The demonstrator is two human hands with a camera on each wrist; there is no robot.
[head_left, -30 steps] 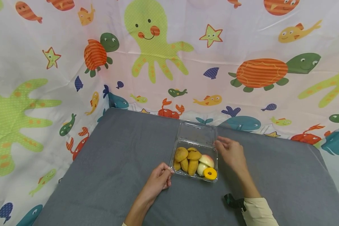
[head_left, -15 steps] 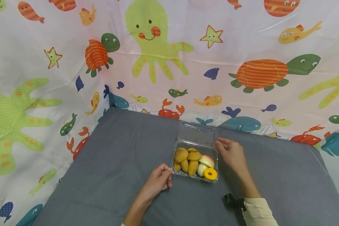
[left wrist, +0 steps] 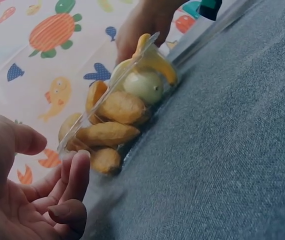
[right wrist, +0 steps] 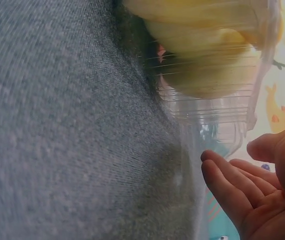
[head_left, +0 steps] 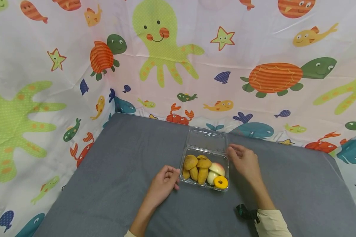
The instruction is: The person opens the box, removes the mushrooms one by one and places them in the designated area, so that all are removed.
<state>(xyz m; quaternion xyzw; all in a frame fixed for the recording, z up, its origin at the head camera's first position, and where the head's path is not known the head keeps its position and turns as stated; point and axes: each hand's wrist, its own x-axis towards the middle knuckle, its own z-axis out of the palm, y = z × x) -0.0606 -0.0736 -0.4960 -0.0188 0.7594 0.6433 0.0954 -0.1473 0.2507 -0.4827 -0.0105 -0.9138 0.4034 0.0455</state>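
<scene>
A clear plastic clamshell container (head_left: pixel 204 186) lies on the grey table with its lid (head_left: pixel 207 139) folded back. Inside sit brown mushroom-shaped pieces (head_left: pixel 191 162), a pale one (head_left: pixel 217 168) with a pinkish tinge, and a yellow ring-like piece (head_left: pixel 221 182). My left hand (head_left: pixel 163 183) is at the container's front left corner; the left wrist view shows thumb and fingers apart, fingertips right at the rim (left wrist: pixel 85 120). At the hinge's right end is my right hand (head_left: pixel 245 163). In the right wrist view its thumb and fingers (right wrist: pixel 227 185) are spread, nothing between them, beside the clear wall (right wrist: pixel 207 110).
The grey cloth-covered table (head_left: pixel 130 144) reaches back to a curtain (head_left: pixel 195 95) printed with sea animals, which also runs along the left side. A dark band with a small device (head_left: pixel 244 211) is on the right wrist.
My left hand has let go of the container's corner and drawn slightly left, its fingers loosening. My right hand has eased a little away from the hinge side. The container stays in place.
</scene>
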